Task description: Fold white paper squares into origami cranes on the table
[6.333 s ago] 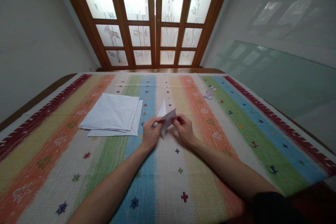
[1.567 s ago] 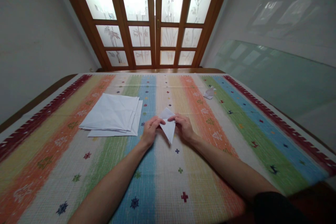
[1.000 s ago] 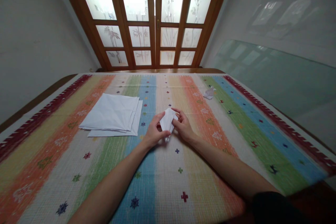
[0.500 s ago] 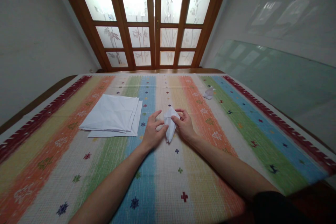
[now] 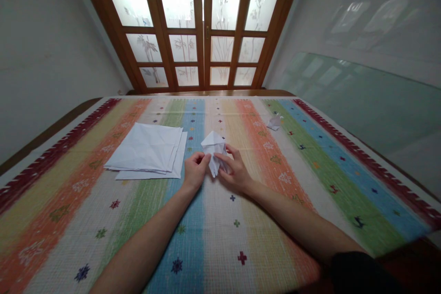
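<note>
A partly folded white paper piece (image 5: 213, 149) is held just above the striped tablecloth (image 5: 303, 165) at the table's middle. My left hand (image 5: 195, 171) pinches its left lower edge with thumb and fingers closed. My right hand (image 5: 233, 169) grips its right side, fingers curled against the folds. The paper's upper flaps spread out above both hands.
A stack of white paper sheets (image 5: 146, 150) lies to the left of my hands. A small folded white paper figure (image 5: 274, 122) sits farther back on the right. Wooden glazed doors (image 5: 203, 27) stand behind the table; a glass panel (image 5: 361, 101) leans along the right wall.
The paper was a long narrow point lying toward me; now its flaps are opened upward and it sits slightly farther back. My left hand went from spread fingers to a pinch.
</note>
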### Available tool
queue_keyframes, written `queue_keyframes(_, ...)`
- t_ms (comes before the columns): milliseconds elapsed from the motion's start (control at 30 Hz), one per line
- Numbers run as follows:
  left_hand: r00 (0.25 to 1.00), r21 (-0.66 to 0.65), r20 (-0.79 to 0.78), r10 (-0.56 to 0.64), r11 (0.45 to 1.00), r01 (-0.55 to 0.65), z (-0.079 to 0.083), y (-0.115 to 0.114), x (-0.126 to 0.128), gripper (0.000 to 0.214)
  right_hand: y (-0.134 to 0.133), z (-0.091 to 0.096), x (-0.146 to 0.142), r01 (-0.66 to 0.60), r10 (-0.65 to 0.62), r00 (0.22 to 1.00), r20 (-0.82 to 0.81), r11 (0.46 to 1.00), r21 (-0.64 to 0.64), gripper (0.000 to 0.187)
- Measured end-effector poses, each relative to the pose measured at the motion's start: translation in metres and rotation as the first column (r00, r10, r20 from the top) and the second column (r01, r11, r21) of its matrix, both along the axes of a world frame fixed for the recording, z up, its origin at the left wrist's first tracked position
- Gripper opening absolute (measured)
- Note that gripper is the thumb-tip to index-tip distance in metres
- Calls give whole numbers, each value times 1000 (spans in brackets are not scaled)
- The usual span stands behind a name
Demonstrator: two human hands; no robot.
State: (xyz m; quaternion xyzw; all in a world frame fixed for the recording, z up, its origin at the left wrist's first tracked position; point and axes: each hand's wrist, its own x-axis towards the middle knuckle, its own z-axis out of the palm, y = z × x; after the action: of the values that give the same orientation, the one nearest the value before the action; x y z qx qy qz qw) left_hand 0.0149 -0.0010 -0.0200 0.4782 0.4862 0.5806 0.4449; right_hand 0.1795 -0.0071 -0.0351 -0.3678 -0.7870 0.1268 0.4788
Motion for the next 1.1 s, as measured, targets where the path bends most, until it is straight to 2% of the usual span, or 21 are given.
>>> queue_keyframes(200,998,-27,-11,-55,998,54,3,-3,4,27,3,6,4,159,-153,985,-76,983,87,20)
queue_keyframes(300,999,-33,-23,-43,999,42,3,-2,3,25,8,10,5,166,-176,961,-215,984,-63,13)
queue_keyframes(433,998,-17,-52,-21,1000,20,3,1,-1,17,18,13,7,177,-317,847,-427,925,-335,14)
queue_keyframes(633,979,90,-188,83,994,-67,7,3,-6,12,30,17,12,107,-365,782,-505,877,-468,14)
queue_keyframes(767,953,27,-260,154,988,-152,6,4,-9,13,32,21,13,34,-355,767,-535,854,-519,21)
queue_keyframes(833,894,83,-377,242,970,-228,3,5,-12,13,33,20,13,-41,-333,781,-528,816,-576,22)
queue_keyframes(900,774,235,-537,335,941,-244,0,5,-13,17,34,17,14,-85,-329,797,-506,769,-634,22)
queue_keyframes(933,704,313,-609,366,926,-211,-2,5,-13,22,35,15,14,-91,-334,801,-498,753,-651,22)
queue_keyframes(1000,578,421,-721,382,904,-72,-4,2,-12,33,37,11,16,-94,-345,795,-499,742,-664,22)
queue_keyframes(1100,456,451,-834,310,860,240,-3,-6,-9,47,39,6,19,-120,-368,761,-535,730,-673,24)
